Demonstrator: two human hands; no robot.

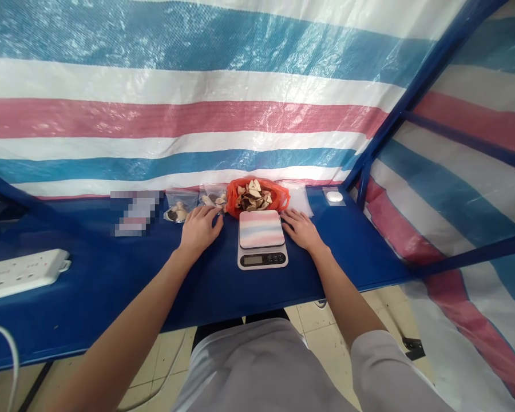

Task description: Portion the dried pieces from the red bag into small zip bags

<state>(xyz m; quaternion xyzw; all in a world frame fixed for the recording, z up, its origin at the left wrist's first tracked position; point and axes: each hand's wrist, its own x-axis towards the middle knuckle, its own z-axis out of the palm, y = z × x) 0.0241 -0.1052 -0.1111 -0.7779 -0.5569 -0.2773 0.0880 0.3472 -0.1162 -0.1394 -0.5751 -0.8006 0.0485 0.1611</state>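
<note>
A white kitchen scale (262, 258) with a shiny platform stands on the blue table, its small display facing me. Behind it sits an orange plastic bag (232, 201), rolled open around a heap of dried slices (254, 197) that look like mushroom. My left hand (200, 230) lies palm down left of the scale, fingers spread and holding nothing, by two clear bags with similar pieces: one bag (178, 212) at its left, another bag (214, 200) past its fingertips. Flat on the table, my right hand (301, 230) rests open close to the scale's right side.
Clear empty plastic bags (301, 200) lie behind my right hand. Farther right is a small bag with a round white object (334, 196). A white power strip (23, 273) lies at the left. Blue frame posts (363, 186) and striped sheeting (189, 120) enclose the blue table (236, 297).
</note>
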